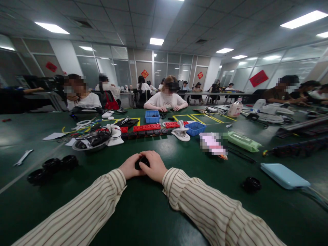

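Both my hands meet over the green table around a round, glossy black part point(142, 162). My left hand point(130, 166) wraps its left side. From the right, my right hand point(155, 166) curls over it, thumb across the front. The fingers hide most of the part, so its exact kind is unclear. Several similar black ring-shaped parts lie apart from my hands: a group point(52, 164) at the left and a single ring-shaped part point(251, 184) at the right.
Beyond my hands stand a metal bowl of cables point(89, 145), white clips point(180, 131), red-and-black blocks point(147, 131) and blue bins point(195, 128). A wrench point(23, 157) lies left; a light-blue case point(285, 175) and green packet point(243, 141) right. A person point(166, 97) sits opposite.
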`<control>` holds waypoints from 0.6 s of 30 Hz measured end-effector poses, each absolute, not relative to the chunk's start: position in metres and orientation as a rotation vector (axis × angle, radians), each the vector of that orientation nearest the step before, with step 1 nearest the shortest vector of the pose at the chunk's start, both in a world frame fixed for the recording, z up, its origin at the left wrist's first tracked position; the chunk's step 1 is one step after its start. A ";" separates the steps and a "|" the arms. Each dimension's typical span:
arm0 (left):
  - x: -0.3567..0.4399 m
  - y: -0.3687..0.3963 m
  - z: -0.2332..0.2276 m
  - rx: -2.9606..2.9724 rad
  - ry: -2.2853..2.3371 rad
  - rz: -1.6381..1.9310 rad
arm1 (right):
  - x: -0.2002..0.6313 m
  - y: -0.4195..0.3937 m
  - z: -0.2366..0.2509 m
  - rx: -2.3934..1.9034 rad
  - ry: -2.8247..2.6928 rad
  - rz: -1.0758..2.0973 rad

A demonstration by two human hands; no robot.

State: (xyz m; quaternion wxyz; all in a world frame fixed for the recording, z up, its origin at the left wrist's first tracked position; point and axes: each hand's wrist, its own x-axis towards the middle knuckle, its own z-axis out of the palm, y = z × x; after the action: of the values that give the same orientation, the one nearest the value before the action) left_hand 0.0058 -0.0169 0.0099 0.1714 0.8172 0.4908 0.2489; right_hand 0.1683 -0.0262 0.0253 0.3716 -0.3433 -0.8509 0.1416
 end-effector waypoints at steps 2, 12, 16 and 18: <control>0.009 -0.021 0.013 2.380 1.511 0.716 | 0.168 -0.026 0.025 -0.956 -2.131 0.349; 0.015 -0.023 0.016 2.540 1.693 0.525 | 0.166 -0.023 0.023 -1.027 -2.148 0.324; 0.007 -0.016 0.010 2.517 1.466 0.589 | 0.167 -0.024 0.024 -0.888 -2.231 0.341; 0.004 -0.014 0.007 2.500 1.386 0.628 | 0.168 -0.025 0.025 -0.836 -2.258 0.343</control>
State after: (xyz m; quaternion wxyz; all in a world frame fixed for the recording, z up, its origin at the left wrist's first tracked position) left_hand 0.0037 -0.0143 0.0074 0.1072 0.8493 0.4708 0.2133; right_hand 0.1678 -0.0251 0.0248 0.3473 -0.3222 -0.8706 0.1324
